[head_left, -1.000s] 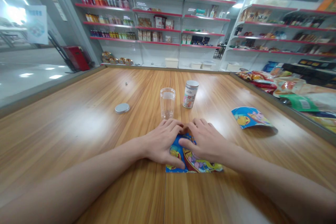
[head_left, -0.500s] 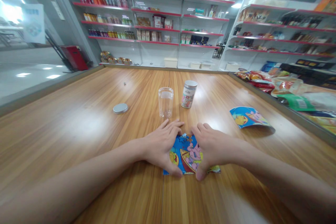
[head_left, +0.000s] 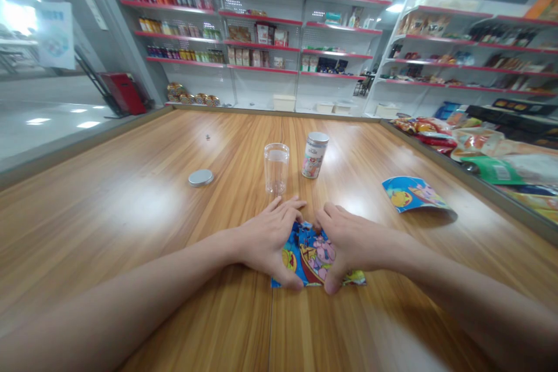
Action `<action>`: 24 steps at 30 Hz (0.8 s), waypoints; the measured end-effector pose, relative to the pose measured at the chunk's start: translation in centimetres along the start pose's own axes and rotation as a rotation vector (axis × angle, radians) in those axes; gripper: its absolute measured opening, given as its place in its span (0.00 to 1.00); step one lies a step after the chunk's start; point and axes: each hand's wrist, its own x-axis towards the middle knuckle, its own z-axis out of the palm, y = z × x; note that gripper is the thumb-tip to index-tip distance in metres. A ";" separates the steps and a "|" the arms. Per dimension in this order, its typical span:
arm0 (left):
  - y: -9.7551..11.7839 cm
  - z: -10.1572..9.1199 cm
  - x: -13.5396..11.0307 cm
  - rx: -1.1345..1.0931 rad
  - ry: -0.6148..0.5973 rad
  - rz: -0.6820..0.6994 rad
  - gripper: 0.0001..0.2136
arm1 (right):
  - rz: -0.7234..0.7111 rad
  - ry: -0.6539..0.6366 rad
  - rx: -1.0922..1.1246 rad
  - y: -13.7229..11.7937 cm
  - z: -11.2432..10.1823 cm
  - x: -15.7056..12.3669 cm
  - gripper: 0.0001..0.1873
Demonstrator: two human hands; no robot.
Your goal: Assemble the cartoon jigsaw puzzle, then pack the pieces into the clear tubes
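Note:
A jigsaw puzzle (head_left: 307,261) with a blue cartoon picture of a pink figure in a boat lies on the table in front of me. My left hand (head_left: 270,244) bends round its left side, thumb at the near edge and fingers at the far edge. Around the right side curls my right hand (head_left: 353,238), its thumb also at the near edge. The pieces between my hands are buckled and partly loose at the far edge. Just beyond my fingers stands a clear, lidless jar (head_left: 276,171). Behind it to the right is a labelled jar (head_left: 314,156) with a silver lid.
A silver lid (head_left: 200,178) lies on the wooden table (head_left: 131,244) at left, with a tiny object (head_left: 208,137) farther back. At right rests a curved picture sheet (head_left: 414,195). Packaged goods (head_left: 475,142) line the right edge; stocked shelves (head_left: 261,23) stand behind.
The puzzle has buckled more between my hands, and pieces near its far edge have shifted and come apart. My hands have stayed almost in place. The jars, lid and picture sheet have not moved.

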 end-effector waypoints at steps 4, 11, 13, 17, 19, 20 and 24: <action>0.2 -0.1 0.0 -0.044 0.031 -0.005 0.38 | 0.021 0.029 0.097 -0.8 -0.1 0.4 0.41; 0.2 -0.2 0.2 -0.062 0.042 0.014 0.38 | -0.097 0.001 0.291 -1.2 -0.3 0.9 0.24; 0.1 -0.2 0.2 -0.085 0.041 0.043 0.32 | -0.128 -0.027 0.291 -1.4 -0.5 0.9 0.15; 0.1 -0.4 0.3 -0.218 0.033 0.114 0.24 | -0.215 -0.023 0.338 -1.0 -0.4 1.2 0.09; 0.1 -0.6 0.4 -0.281 0.035 0.108 0.18 | -0.276 0.010 0.409 -0.3 0.1 1.6 0.07; 0.1 -0.6 0.5 -0.306 0.040 0.104 0.15 | -0.305 0.047 0.447 0.1 0.4 1.9 0.08; -0.1 -0.7 0.6 -0.380 0.098 0.075 0.10 | -0.334 0.210 0.578 1.7 1.9 2.5 0.05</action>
